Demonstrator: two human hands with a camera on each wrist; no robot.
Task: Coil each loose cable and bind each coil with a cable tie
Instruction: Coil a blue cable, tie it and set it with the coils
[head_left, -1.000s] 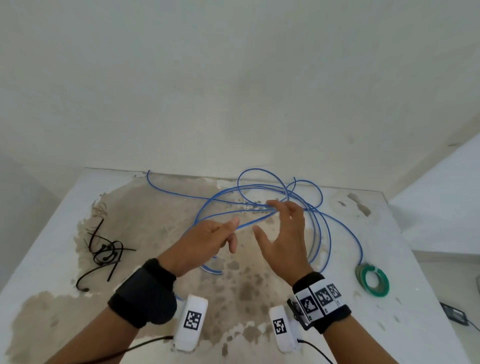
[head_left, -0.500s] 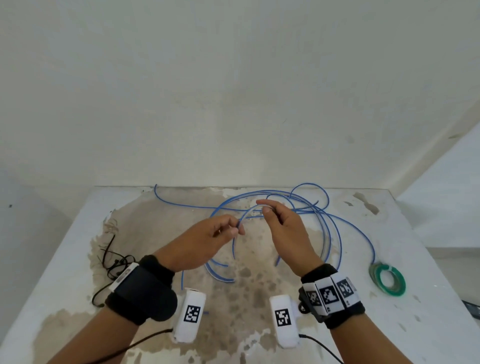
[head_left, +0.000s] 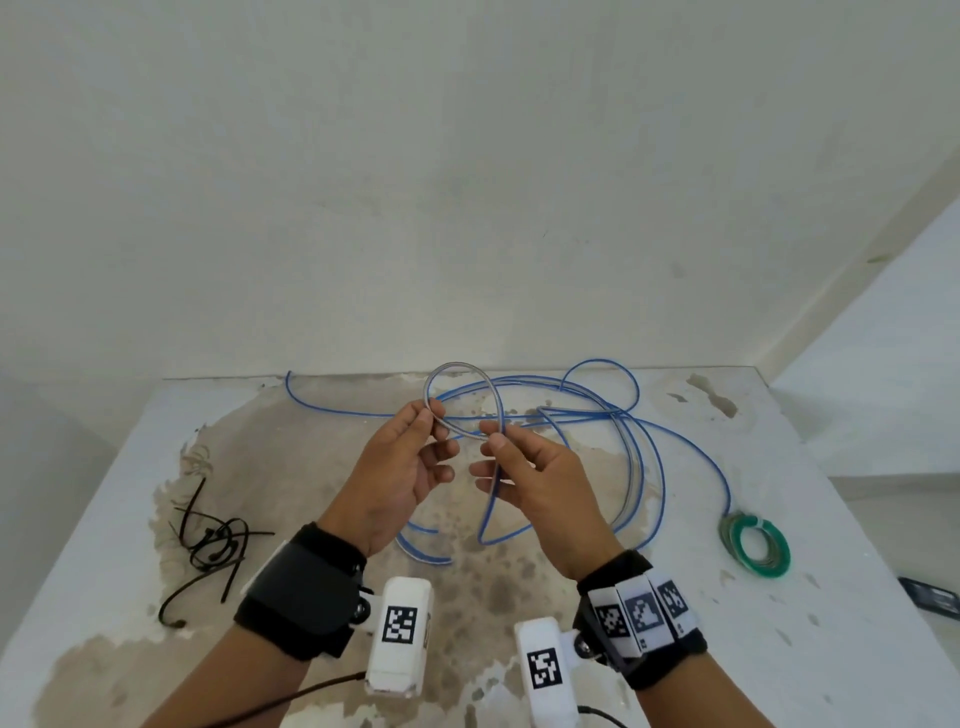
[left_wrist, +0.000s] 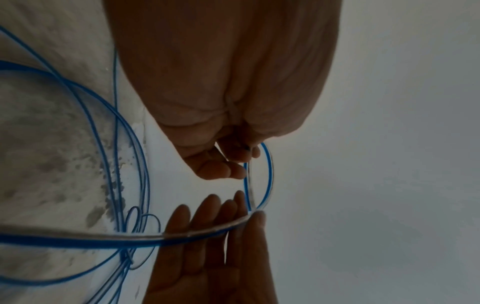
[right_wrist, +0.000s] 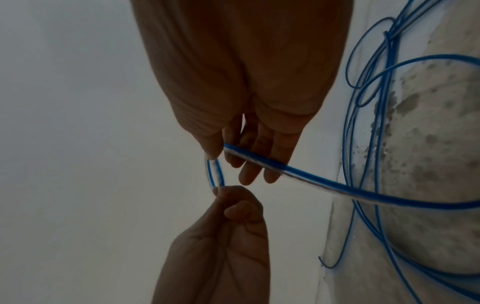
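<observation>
**First loop of the blue cable taking shape**

Head view: the left hand (head_left: 400, 467) and right hand (head_left: 530, 473) are raised above the surface (head_left: 831, 597), each pinching the blue cable (head_left: 644, 467) between thumb and forefinger. A small loop stands up between the two grips. The rest of the cable sprawls over the surface from 12 to 3 o'clock of the hands. Black cable ties (head_left: 208, 540) lie at 9 o'clock; a bound green coil (head_left: 756, 545) rests at 3 o'clock.

Left wrist view: the left hand's fingertips (left_wrist: 233, 160) close on the loop's near side, and the right hand comes in from 6 o'clock with the cable running across its fingers.

Right wrist view: the right hand's thumb and fingers hold the cable where it leaves toward the tangle at 3 o'clock.

To do this well, I would keep every later loop the same size as this one, pass each crossing into the left grip, and let the right hand slide along the slack so that twists run out and do not knot.
</observation>
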